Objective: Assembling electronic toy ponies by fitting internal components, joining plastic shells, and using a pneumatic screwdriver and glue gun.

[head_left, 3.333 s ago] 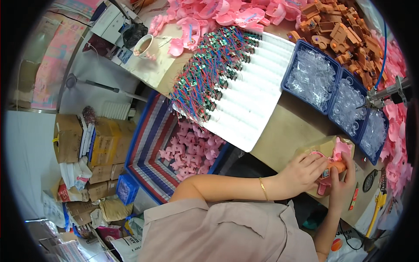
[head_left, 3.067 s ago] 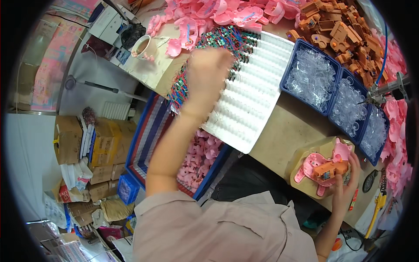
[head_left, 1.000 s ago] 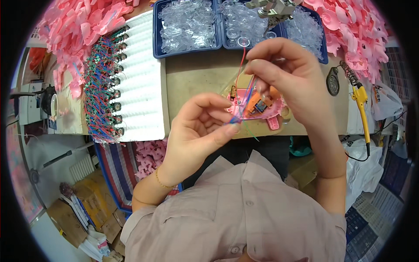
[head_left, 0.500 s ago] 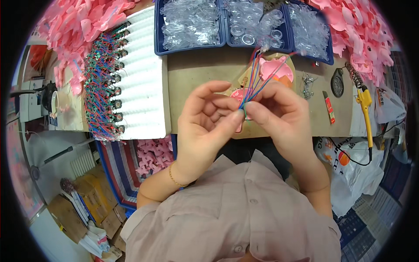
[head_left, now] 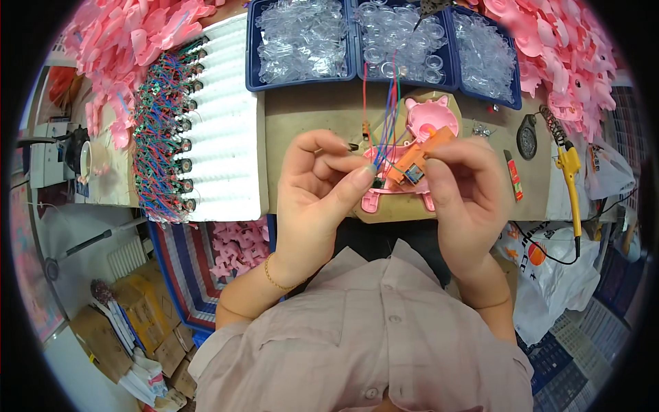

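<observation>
My left hand (head_left: 317, 196) is closed in a pinch on a bundle of thin coloured wires (head_left: 390, 113) that rises away from its fingertips toward the far bins. A small dark piece (head_left: 353, 146) shows by the left index finger. In my right hand (head_left: 470, 189) is an orange plastic housing (head_left: 439, 140), held between thumb and fingers, with a small blue-and-metal part at its lower end. Beneath both hands lies a pink animal-shaped plastic shell (head_left: 427, 118), resting on a brown board. My fingers partly hide the shell's middle.
Blue bins (head_left: 302, 86) of clear plastic parts line the far side. Pink pieces (head_left: 559, 55) pile up on both sides. White ridged foam (head_left: 230, 123) at left carries wired round parts. At right are a yellow soldering iron (head_left: 570, 165), a red cutter (head_left: 514, 180) and a dark oval object (head_left: 526, 137).
My hands have moved apart. The right hand has let go of the wires and taken hold of the orange housing, lifting it from the pink shell. The left hand still pinches the wires.
</observation>
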{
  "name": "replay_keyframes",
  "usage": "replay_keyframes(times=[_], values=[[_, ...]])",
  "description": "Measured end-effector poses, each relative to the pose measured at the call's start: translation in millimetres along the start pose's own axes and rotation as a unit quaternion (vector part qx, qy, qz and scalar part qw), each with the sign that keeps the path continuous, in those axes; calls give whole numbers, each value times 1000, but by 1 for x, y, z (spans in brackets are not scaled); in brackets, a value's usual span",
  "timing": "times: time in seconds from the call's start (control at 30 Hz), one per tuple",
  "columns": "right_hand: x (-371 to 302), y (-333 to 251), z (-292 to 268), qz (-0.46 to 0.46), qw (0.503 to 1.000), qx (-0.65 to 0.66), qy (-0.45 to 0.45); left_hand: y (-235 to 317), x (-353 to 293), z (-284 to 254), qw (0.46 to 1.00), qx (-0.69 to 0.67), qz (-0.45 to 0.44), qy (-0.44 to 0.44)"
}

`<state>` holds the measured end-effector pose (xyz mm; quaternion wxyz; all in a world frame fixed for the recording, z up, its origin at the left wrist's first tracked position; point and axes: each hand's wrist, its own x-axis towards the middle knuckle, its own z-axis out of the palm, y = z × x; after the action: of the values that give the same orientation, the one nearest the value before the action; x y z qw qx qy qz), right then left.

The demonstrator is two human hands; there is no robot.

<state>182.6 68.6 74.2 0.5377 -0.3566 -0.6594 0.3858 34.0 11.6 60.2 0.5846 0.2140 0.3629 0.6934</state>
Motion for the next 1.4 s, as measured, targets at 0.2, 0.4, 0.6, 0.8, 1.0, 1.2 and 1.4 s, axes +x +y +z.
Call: replay_keyframes(times=[0.2,0.4,0.6,0.8,1.0,1.2,1.4], values=[[7,-8,5,104,985,48,-127,2,-3,6,989,135,59,-14],[8,-8,4,297,920,230,-115,0,-1,8,995,86,40,-7],[-2,-3,12,130,985,71,-92,-4,-1,14,998,8,9,55],[8,-3,5,150,975,109,-119,-2,-3,-2,960,243,140,4],[19,-2,5,281,918,264,-89,5,-1,-6,929,325,177,5],[31,-11,2,212,958,100,-164,10,5,-2,885,418,205,-28],[52,-18,19,-246,946,-81,-193,28,25,-12,767,561,313,-13]])
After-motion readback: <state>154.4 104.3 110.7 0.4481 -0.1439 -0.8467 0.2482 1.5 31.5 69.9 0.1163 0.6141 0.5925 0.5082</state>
